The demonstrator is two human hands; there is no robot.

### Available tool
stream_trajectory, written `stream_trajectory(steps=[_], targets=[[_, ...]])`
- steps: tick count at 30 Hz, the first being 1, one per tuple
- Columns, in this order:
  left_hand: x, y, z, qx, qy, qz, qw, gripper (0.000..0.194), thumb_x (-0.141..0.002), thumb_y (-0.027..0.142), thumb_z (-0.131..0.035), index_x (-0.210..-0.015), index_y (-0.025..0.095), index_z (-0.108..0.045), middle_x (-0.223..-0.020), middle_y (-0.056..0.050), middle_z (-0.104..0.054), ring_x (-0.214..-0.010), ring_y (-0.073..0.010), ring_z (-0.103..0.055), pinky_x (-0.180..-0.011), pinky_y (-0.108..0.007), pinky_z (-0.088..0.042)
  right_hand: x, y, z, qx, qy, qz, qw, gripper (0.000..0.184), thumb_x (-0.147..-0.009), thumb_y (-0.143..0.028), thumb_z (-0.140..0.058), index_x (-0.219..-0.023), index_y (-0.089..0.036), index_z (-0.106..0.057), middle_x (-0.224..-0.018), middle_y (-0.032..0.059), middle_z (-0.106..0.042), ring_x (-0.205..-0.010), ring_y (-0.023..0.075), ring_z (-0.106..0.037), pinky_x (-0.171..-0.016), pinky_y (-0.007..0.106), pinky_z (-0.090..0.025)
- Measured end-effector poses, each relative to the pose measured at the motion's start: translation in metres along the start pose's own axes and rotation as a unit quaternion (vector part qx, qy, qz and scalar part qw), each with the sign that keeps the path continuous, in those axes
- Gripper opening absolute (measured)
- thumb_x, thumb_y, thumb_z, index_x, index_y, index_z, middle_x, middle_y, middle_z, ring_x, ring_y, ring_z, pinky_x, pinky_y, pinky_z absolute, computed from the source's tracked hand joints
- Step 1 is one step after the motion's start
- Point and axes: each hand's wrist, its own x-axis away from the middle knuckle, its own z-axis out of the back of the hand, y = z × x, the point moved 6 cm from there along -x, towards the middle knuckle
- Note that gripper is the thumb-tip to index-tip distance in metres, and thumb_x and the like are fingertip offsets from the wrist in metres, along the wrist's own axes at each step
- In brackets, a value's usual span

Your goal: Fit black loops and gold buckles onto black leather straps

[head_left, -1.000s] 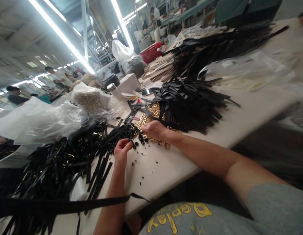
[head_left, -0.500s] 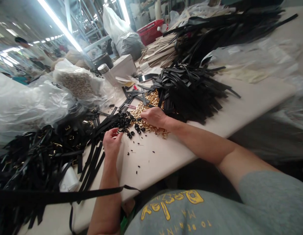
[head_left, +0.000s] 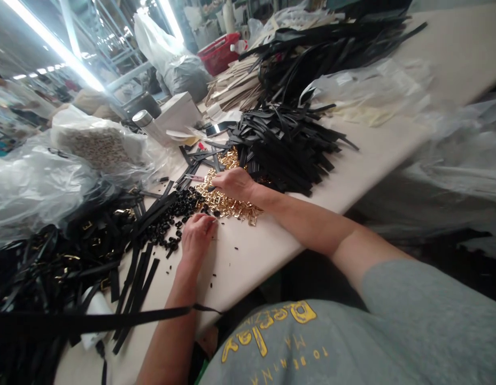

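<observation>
My right hand [head_left: 235, 183] is over a pile of gold metal buckles [head_left: 232, 206], its fingers pinched on a small dark strip [head_left: 211, 188] whose far end is hidden. Closer to me, my left hand [head_left: 198, 231] rests low over the table, thumb and fingers drawn together. Whatever is between those fingertips is too small to make out. Just left of it spreads a heap of small black rings [head_left: 168, 214]. A few tiny black bits [head_left: 236, 248] lie on the tabletop [head_left: 248, 262].
Black straps [head_left: 288, 144] are piled behind my right hand. Buckled straps [head_left: 71, 246] and a white cylinder [head_left: 96, 307] lie at left. Farther back are plastic bags [head_left: 107, 144], a white box [head_left: 179, 115], a flask [head_left: 146, 123], a phone [head_left: 216, 129] and a red basket [head_left: 219, 53].
The view has swung right, so the table's things sit farther left. My left hand has moved rightward across the black rings, closer to the buckles. My right hand stays over the buckles.
</observation>
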Motion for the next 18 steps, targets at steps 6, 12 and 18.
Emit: stream_trajectory(steps=[6, 12, 18], targets=[[0.003, -0.029, 0.017, -0.037, 0.043, 0.076, 0.995, 0.015, -0.081, 0.028, -0.061, -0.091, 0.022, -0.072, -0.094, -0.007, -0.065, -0.084, -0.023, -0.06, -0.079, -0.034, -0.045, -0.003, 0.002, -0.004, 0.003, -0.001, 0.002, 1.0, 0.025, -0.097, -0.024, -0.044, -0.106, -0.015, -0.066, -0.098, 0.0084, -0.068, -0.083, 0.0192, -0.062, -0.064, 0.027, -0.037], [0.001, 0.005, 0.01, 0.107, 0.014, 0.042, 0.993, 0.018, -0.084, 0.034, -0.059, -0.089, 0.023, -0.072, -0.094, -0.005, -0.065, -0.076, -0.0173, -0.06, -0.066, -0.027, -0.047, 0.001, 0.007, -0.003, 0.001, -0.005, -0.01, 1.0, 0.025, -0.096, -0.023, -0.045, -0.107, -0.016, -0.066, -0.098, 0.0076, -0.068, -0.083, 0.0198, -0.062, -0.063, 0.027, -0.037], [-0.028, 0.054, -0.018, 0.09, -0.079, -0.038, 0.992, 0.019, -0.082, 0.036, -0.063, -0.093, 0.022, -0.072, -0.095, -0.006, -0.066, -0.076, -0.0182, -0.06, -0.068, -0.027, -0.045, -0.007, -0.001, -0.002, -0.021, -0.006, -0.015, 1.0, 0.026, -0.098, -0.026, -0.044, -0.109, -0.016, -0.065, -0.101, 0.0086, -0.067, -0.085, 0.0195, -0.062, -0.068, 0.028, -0.041]])
